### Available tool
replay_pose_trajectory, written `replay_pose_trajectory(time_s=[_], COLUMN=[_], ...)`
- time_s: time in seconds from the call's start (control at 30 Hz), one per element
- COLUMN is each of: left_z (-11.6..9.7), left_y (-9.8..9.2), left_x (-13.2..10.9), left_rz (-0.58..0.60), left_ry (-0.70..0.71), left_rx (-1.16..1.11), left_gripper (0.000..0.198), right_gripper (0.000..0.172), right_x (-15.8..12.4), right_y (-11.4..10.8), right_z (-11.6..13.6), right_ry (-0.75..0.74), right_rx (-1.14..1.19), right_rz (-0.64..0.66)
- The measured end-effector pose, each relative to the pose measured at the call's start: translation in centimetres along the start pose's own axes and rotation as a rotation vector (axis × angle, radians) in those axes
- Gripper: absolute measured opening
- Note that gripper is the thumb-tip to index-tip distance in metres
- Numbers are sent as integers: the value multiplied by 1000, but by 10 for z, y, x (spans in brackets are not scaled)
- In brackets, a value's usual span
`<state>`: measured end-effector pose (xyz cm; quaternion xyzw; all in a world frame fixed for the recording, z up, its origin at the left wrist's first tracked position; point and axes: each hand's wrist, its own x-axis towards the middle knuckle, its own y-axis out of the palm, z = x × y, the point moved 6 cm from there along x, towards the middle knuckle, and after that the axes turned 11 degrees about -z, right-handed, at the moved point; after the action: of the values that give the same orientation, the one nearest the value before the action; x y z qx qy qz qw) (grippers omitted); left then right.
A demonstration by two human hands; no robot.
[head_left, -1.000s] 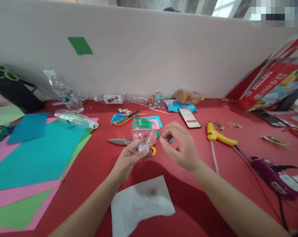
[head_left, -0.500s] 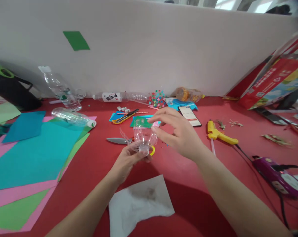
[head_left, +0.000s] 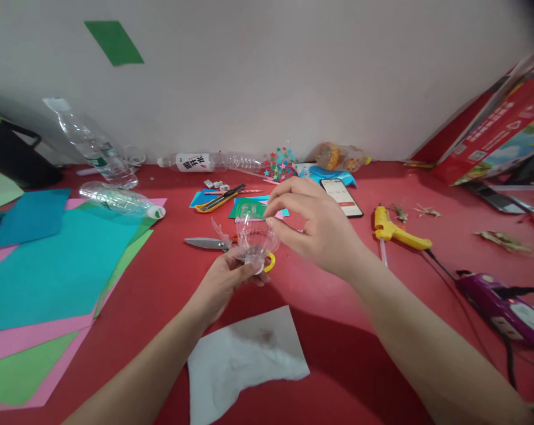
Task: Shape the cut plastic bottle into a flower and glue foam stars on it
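Observation:
My left hand (head_left: 231, 274) is closed round the neck end of a cut clear plastic bottle top (head_left: 252, 233), its wide side up and edge slit into strips. Thumb and forefinger of my right hand (head_left: 313, 227) pinch at the right side of its rim; the plastic between them is hard to see. Behind the bottle top lie scissors (head_left: 205, 243), blades pointing left and a yellow handle loop showing, partly hidden by my left hand. A white cloth or tissue (head_left: 244, 360) with a dark smudge lies nearest me.
Coloured paper sheets (head_left: 58, 277) and a clear bottle (head_left: 120, 200) are on the left. A utility knife (head_left: 220, 199), a phone (head_left: 343, 198) and a star-covered ball (head_left: 279, 165) lie farther back. On the right are a yellow glue gun (head_left: 397, 232) and a purple power strip (head_left: 501, 307).
My right thumb and forefinger have come closer together at the rim. The view has tilted down and shifted slightly. My left hand keeps its hold on the bottle top.

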<state>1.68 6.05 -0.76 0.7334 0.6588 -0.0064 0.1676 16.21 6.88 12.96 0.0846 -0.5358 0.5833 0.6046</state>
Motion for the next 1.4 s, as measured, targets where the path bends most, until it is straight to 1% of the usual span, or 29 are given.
replay_pose_trajectory(time_s=[0.13,0.4,0.53,0.67,0.9,1.17,1.4], left_z=[2,4,5,5,5,4,4], left_y=[0,2,1,2,2,1,0], left_x=[0,-2,-2,-2,-2,-1,-1], left_rz=[3,35,6,11,12,-48,-94], left_ry=[-26,-72,-106,-113,-122,-128,-139], left_rx=[-12,-20,-21,-29,-38,-27,11], left_gripper=[24,22,23,21,20,19,23], right_gripper=[10,8,8,8,17,16,24], right_x=[0,1,2,1,-3,-1,-3], right_y=[1,4,5,7,11,9,12], right_z=[-2,-10,-11,-11,-10,-6,-5], right_ry=[6,71,78,8,-148,-188,-267], right_rx=[0,41,26,-72,-205,-212,-347], right_rz=[2,28,27,8,-16,-18,22])
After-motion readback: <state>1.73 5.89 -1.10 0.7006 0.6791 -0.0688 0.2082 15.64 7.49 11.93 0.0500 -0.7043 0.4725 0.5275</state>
